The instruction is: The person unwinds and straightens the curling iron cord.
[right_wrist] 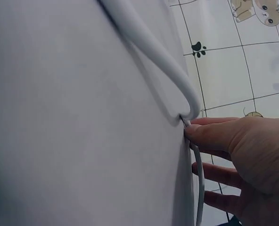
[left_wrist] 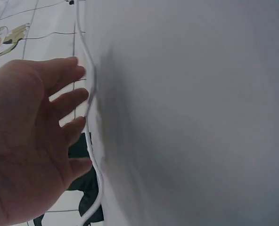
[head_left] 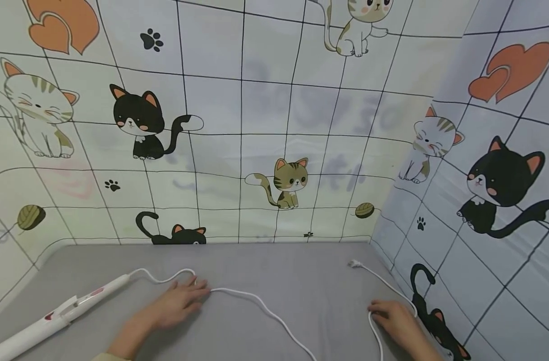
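Observation:
A long white hair iron (head_left: 66, 315) lies slantwise on the grey cloth at the left, and a white power cord (head_left: 251, 295) runs from its end. My left hand (head_left: 179, 301) rests over the cord near the iron, palm down. In the left wrist view its fingertips touch the cord (left_wrist: 91, 82) with the fingers loosely bent, not wrapped around it. Farther right, my right hand (head_left: 396, 321) pinches the cord between thumb and index finger. The right wrist view shows the cord (right_wrist: 165, 61) bending sharply at that pinch. Beyond this hand lies the plug (head_left: 354, 263).
A grey cloth-covered surface (head_left: 274, 265) lies under everything. Behind it and at the right rises a cat-print grid curtain (head_left: 215, 110), close beside my right hand. Between the hands the cord sags toward the near edge and leaves the head view.

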A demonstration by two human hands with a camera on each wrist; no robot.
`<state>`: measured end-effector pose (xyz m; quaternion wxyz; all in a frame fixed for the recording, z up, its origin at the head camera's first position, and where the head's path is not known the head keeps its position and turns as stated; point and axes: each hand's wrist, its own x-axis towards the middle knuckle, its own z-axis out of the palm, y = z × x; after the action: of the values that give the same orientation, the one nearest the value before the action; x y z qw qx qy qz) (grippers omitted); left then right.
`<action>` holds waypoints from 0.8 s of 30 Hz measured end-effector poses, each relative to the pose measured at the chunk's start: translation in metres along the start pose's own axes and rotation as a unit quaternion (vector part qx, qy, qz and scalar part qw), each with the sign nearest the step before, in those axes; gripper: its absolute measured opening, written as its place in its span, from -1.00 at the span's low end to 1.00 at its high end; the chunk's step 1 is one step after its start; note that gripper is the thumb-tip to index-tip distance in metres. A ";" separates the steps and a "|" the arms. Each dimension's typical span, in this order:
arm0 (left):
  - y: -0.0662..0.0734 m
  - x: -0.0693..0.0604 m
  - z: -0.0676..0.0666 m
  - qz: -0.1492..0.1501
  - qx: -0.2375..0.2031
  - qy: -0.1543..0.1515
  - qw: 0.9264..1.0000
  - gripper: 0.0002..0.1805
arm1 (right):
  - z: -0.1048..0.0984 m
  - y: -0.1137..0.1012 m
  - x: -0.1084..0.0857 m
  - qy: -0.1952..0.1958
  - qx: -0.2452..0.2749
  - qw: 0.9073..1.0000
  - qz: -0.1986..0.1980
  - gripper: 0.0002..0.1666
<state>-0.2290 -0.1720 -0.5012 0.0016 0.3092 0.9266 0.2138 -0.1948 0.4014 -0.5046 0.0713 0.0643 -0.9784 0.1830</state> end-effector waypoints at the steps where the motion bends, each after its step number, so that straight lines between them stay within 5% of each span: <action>1: -0.001 -0.001 0.001 -0.007 0.000 -0.008 1.000 -0.52 | 0.000 -0.001 0.001 0.001 -0.004 1.000 -0.002 -0.80; 15: -0.010 -0.014 0.002 -0.042 -0.010 -0.008 0.999 -0.50 | 0.002 -0.001 0.020 0.007 -0.032 0.999 0.031 -0.89; 19: -0.005 -0.013 0.001 -0.038 -0.008 -0.002 0.999 -0.50 | 0.000 -0.001 0.021 0.006 -0.037 0.999 0.035 -0.88; 24: 0.013 -0.003 -0.010 -0.012 0.012 0.042 0.999 -0.48 | -0.006 -0.021 0.027 0.010 -0.027 0.999 0.025 -0.77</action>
<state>-0.2206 -0.1684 -0.4876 -0.0383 0.2884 0.9322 0.2152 -0.2170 0.3812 -0.4875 0.0784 0.0363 -0.9834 0.1593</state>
